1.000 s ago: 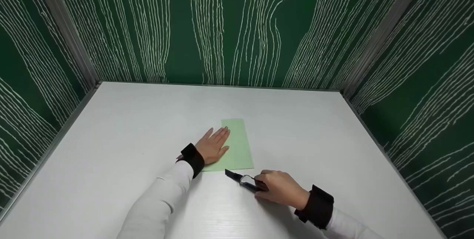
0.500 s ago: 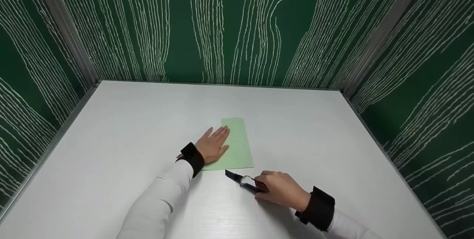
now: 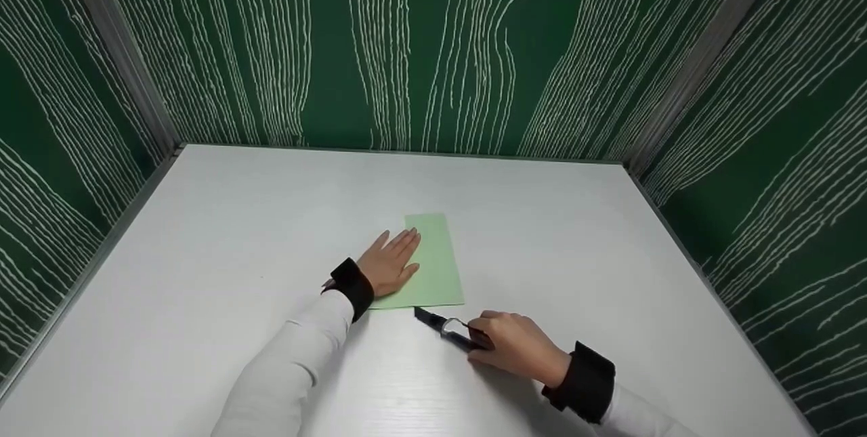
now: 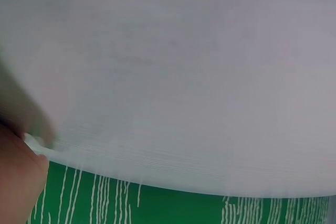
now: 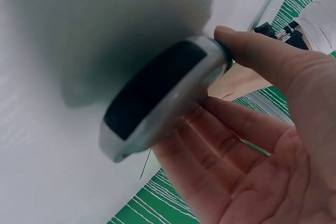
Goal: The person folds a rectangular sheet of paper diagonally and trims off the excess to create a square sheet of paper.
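A light green sheet of paper (image 3: 437, 264) lies on the white table, its right edge fairly straight. My left hand (image 3: 387, 267) rests flat on its left part, fingers spread, covering some of it. In the left wrist view only a blurred bit of that hand (image 4: 21, 177) shows at the lower left. My right hand (image 3: 518, 342) grips a black-and-grey hand tool (image 3: 433, 320) with a narrow, slanted black tip. That tip is right at the paper's near edge. Close up, the tool (image 5: 157, 93) has a dark inset in a grey body, with thumb and fingers round it; its exact kind I cannot tell.
The white table (image 3: 271, 206) runs back to a green wall (image 3: 332, 85) with wavy white vertical lines. Similar green panels stand at both sides, with grey posts (image 3: 704, 57) in the corners. Black bands (image 3: 582, 383) circle both wrists.
Very little differs. The tool's tip has shifted slightly to the right along the paper's near edge; the left hand stays in place on the paper.
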`<state>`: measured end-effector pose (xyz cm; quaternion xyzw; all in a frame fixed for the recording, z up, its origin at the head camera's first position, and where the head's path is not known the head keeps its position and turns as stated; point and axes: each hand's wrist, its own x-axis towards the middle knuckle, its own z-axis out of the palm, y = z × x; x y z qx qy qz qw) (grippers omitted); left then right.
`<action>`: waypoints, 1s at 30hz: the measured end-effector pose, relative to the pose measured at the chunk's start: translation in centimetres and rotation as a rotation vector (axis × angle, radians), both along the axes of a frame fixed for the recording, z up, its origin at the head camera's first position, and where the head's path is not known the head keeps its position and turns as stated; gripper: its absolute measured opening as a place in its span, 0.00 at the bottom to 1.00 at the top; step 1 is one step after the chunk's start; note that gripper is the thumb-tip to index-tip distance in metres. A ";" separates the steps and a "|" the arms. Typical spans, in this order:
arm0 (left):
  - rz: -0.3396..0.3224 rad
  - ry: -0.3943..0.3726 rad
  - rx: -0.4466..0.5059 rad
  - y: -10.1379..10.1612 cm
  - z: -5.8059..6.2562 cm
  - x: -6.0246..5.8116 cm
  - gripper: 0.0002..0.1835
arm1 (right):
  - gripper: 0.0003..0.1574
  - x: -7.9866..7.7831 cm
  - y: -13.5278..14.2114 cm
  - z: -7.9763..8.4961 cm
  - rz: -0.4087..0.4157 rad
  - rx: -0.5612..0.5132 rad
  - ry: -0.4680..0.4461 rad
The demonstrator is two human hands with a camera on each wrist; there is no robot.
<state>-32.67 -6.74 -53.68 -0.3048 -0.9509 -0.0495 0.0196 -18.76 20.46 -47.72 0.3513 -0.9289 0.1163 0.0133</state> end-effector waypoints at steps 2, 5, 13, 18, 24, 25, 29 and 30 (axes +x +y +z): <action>0.004 0.006 -0.004 0.0 -0.1 -0.1 0.35 | 0.16 0.0 0.0 -0.1 -0.003 -0.004 0.003; 0.010 0.010 -0.012 0.0 -0.2 -0.1 0.36 | 0.18 0.0 0.0 -0.1 -0.018 -0.009 0.006; 0.010 -0.011 0.006 -0.1 0.2 0.1 0.43 | 0.22 0.3 0.0 -0.2 -0.080 -0.008 -0.002; 0.016 -0.031 -0.036 -0.1 0.1 0.0 0.51 | 0.22 0.6 -0.1 -0.3 -0.138 0.001 -0.012; 0.018 -0.065 -0.054 -0.1 0.5 0.0 0.59 | 0.22 0.9 -0.2 -0.2 -0.193 0.046 -0.004; 0.018 -0.071 -0.057 0.0 0.5 0.1 0.60 | 0.22 0.9 -0.3 -0.2 -0.200 0.048 -0.010; 0.018 -0.081 -0.061 0.0 0.6 0.2 0.61 | 0.22 1.1 -0.3 -0.1 -0.222 0.050 -0.035; 0.018 -0.079 -0.062 0.0 0.6 0.2 0.61 | 0.22 1.1 -0.3 0.0 -0.226 0.047 -0.041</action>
